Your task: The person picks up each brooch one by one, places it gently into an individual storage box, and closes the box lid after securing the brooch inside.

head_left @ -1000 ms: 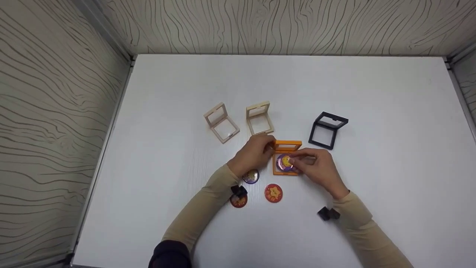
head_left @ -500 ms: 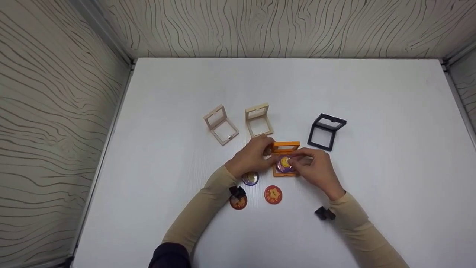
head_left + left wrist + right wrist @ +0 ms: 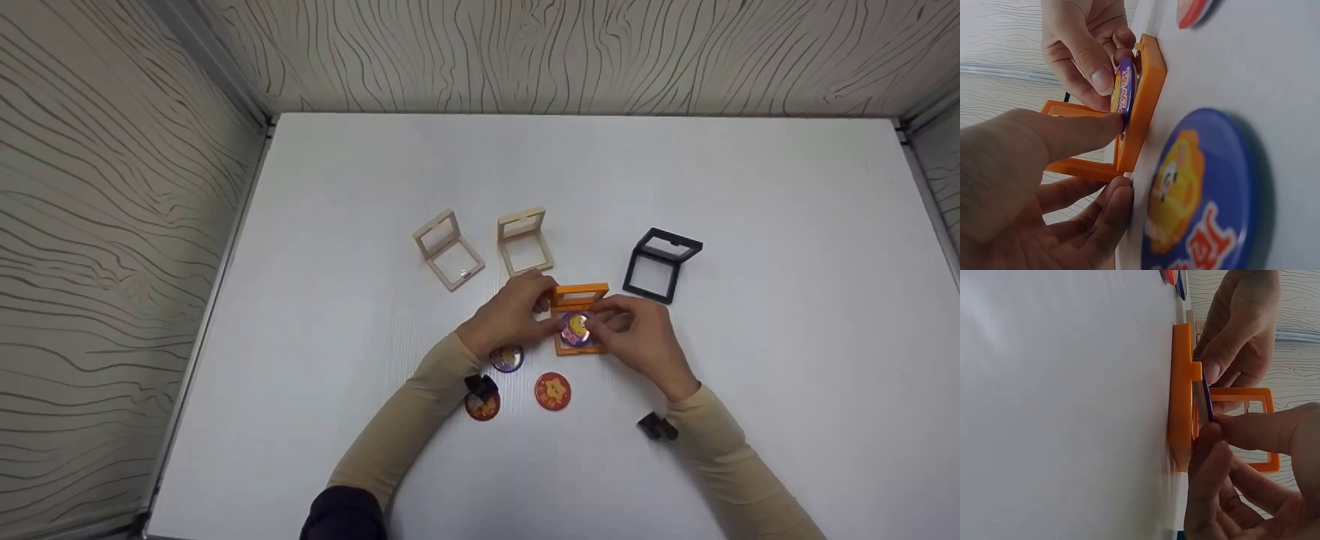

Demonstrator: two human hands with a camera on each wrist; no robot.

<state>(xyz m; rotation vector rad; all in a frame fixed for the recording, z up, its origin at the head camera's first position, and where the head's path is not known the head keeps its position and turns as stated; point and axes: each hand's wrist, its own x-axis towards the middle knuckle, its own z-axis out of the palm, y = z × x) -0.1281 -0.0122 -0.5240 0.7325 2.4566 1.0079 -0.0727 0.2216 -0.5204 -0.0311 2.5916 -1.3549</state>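
An orange hinged frame [image 3: 580, 350] stands opened on the table, its lid upright at the back. Over its base lies a purple round badge [image 3: 576, 330] with a yellow figure. The right hand [image 3: 643, 341] pinches the badge's right edge between thumb and fingers. With its thumb on the badge's left edge, the left hand [image 3: 511, 313] has its other fingers behind the frame's left side. In the left wrist view the badge [image 3: 1124, 90] is tilted against the orange base [image 3: 1148, 95]. The right wrist view shows the badge edge-on [image 3: 1207, 396], partly inside the frame [image 3: 1180, 394].
Two pale hinged frames [image 3: 455, 264] [image 3: 526, 251] stand opened behind the left hand, a black one [image 3: 651, 276] at the back right. Nearer the front lie a red star badge [image 3: 553, 391], another red badge [image 3: 482, 407] partly under the left wrist's camera, and a purple badge [image 3: 507, 359].
The left thumb has come across onto the badge's left edge. The right hand keeps its pinch, and the badge has barely shifted over the orange base.
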